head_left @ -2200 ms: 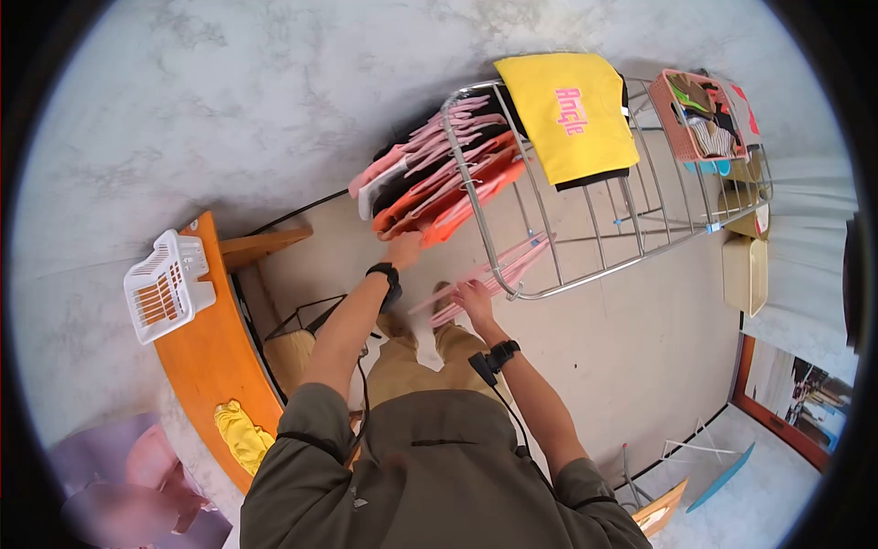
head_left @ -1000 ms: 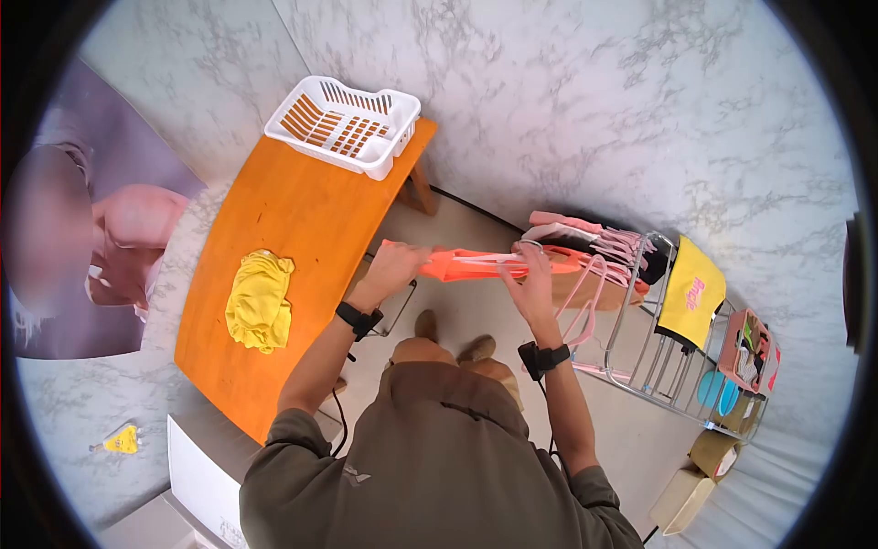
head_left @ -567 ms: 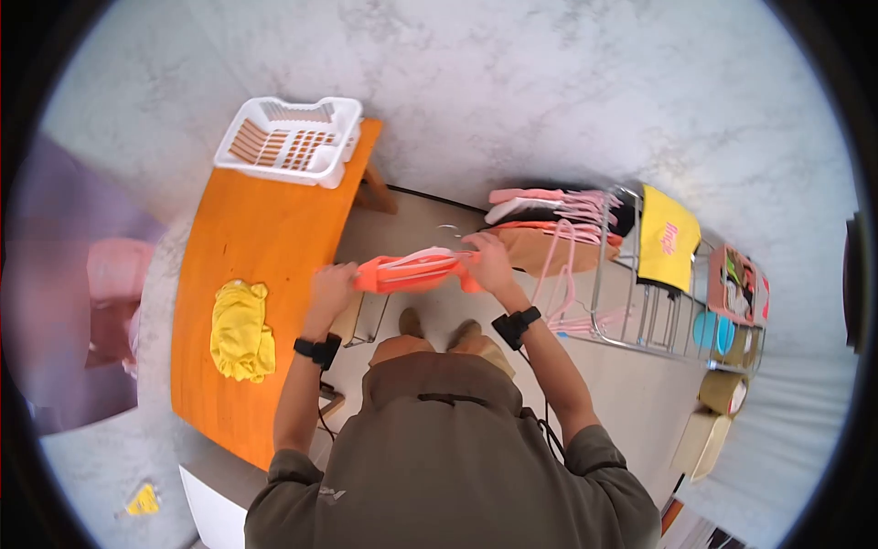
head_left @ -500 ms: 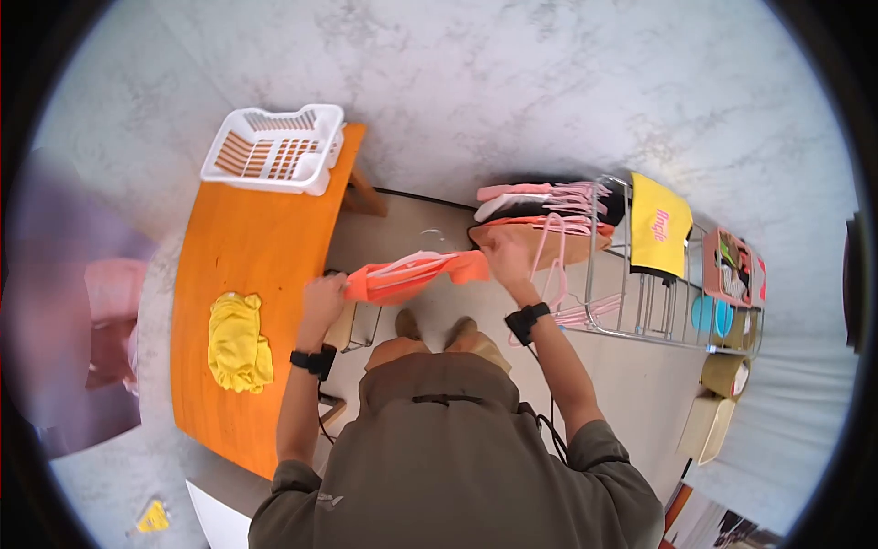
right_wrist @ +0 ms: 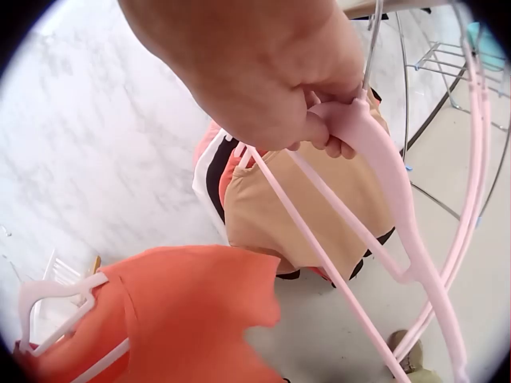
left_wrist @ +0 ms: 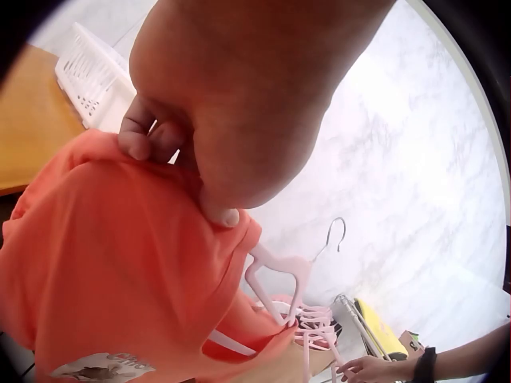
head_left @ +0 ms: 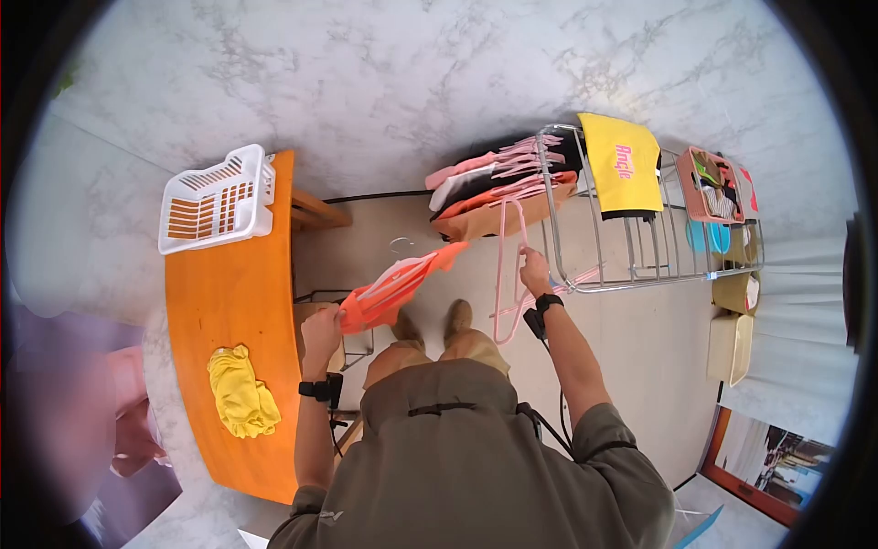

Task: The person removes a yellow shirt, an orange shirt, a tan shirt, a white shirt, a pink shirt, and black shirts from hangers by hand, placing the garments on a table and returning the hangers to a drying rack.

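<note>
My left hand [head_left: 318,337] grips one shoulder of an orange T-shirt [head_left: 389,295], fingers above and thumb below the cloth in the left wrist view. A pink hanger [left_wrist: 300,271] with a metal hook sits partly inside the shirt's neck opening. The shirt's other end droops free toward the right. My right hand [head_left: 534,270] holds a second, bare pink hanger [right_wrist: 391,171] close to its hook, thumb and fingers curled round the top. More bare pink hangers [right_wrist: 479,152] hang beside it on the rack.
Several garments on pink hangers [head_left: 498,174] hang at the end of the metal rack [head_left: 599,165]. A yellow shirt [head_left: 622,169] lies over its bars, with a pink basket [head_left: 709,188] beyond. Left, an orange table [head_left: 229,302] bears a white basket [head_left: 215,203] and yellow cloth [head_left: 240,392].
My right hand has let go of the orange T-shirt, moved right and taken hold of a bare hanger. My left hand still holds the shirt, whose far end now hangs loose.
</note>
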Demonstrator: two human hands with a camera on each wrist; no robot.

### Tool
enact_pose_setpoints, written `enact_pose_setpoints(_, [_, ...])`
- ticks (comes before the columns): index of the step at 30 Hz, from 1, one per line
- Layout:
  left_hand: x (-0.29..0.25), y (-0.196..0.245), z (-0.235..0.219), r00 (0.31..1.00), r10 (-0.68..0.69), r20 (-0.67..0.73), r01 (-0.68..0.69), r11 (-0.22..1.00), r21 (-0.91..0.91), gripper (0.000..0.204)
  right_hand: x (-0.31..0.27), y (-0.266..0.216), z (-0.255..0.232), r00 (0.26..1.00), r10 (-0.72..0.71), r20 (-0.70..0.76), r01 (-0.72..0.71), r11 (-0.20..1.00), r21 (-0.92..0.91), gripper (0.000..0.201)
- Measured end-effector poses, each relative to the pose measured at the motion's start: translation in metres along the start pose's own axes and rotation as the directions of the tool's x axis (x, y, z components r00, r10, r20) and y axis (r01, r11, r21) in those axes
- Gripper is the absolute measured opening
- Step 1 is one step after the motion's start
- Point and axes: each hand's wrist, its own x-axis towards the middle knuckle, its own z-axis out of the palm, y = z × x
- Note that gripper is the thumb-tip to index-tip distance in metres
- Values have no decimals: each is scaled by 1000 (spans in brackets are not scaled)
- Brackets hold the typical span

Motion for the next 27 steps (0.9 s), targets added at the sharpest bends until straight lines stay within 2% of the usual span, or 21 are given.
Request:
enact_pose_setpoints(2, [4,4,5,1000,15,-7,-15,1000,-23,20,-6,6,0,999,27,39,-27,1000,1,33])
enact_pose_setpoints(5, [12,12,12,998,14,57,-13,1000,-22,21,-18,8,-14,993,106,51,-108,993,45,32])
enact_pose_setpoints(8, [16,19,17,997,31,67,-29,999,-27,22,-23,10,-17,979,201,-22,-200,979,28,27])
enact_pose_setpoints(10, [20,27,18,995,29,92,-27,999,-31,23,-9,28,-9,960,261,102,-260,965,-26,37])
enact_pose_setpoints(11, [21,29,18,995,34,96,-31,999,-28,23,-5,35,-5,958,267,103,-266,964,-23,37])
enact_pose_setpoints(13, [21,32,17,995,38,92,-36,999,-22,24,8,45,5,923,383,35,-382,924,-23,53])
enact_pose_setpoints(14, [20,34,17,995,37,95,-36,999,-15,24,17,51,13,898,435,67,-436,900,6,64])
enact_pose_setpoints(15, [18,37,15,994,31,101,-30,1000,-5,24,15,46,18,897,436,74,-438,899,13,64])
enact_pose_setpoints(16, [18,38,14,994,25,105,-25,1000,4,24,14,34,21,894,424,-147,-439,894,-87,66])
enact_pose_setpoints(17, [17,37,15,994,26,106,-27,1000,11,24,13,24,21,855,373,-360,-457,870,-183,69])
enact_pose_setpoints(18, [14,35,18,995,24,98,-27,999,25,24,7,4,-3,901,319,-294,-368,921,-128,68])
enact_pose_setpoints(19, [12,35,21,995,24,94,-27,999,38,24,8,-9,-7,899,326,-291,-374,919,-125,68])
enact_pose_setpoints(20, [11,36,21,995,26,101,-30,999,39,24,10,-20,-8,965,217,-149,-238,962,-136,64])
enact_pose_setpoints(21, [11,38,22,995,20,95,-23,999,28,24,10,-30,-9,996,93,-3,-93,988,-127,60])
enact_pose_setpoints(22, [10,40,20,996,7,87,-9,1000,18,24,6,-41,-11,996,89,4,-88,988,-129,60])
enact_pose_setpoints(23, [10,40,20,997,-9,83,7,1000,21,24,2,-56,-10,995,-33,93,22,992,121,55])
enact_pose_setpoints(24, [12,44,16,997,15,77,-16,1000,16,24,-2,-75,-10,971,-180,155,111,921,373,49])
enact_pose_setpoints(25, [12,47,13,997,34,70,-35,999,12,24,-10,-97,-15,963,-208,170,131,916,379,49])
enact_pose_setpoints(26, [14,48,9,998,-2,58,1,1000,19,24,-21,-121,-26,949,-313,47,260,855,448,47])
enact_pose_setpoints(27, [17,51,5,998,40,54,-39,999,-5,23,-31,-143,-35,912,-402,-83,387,774,501,45])
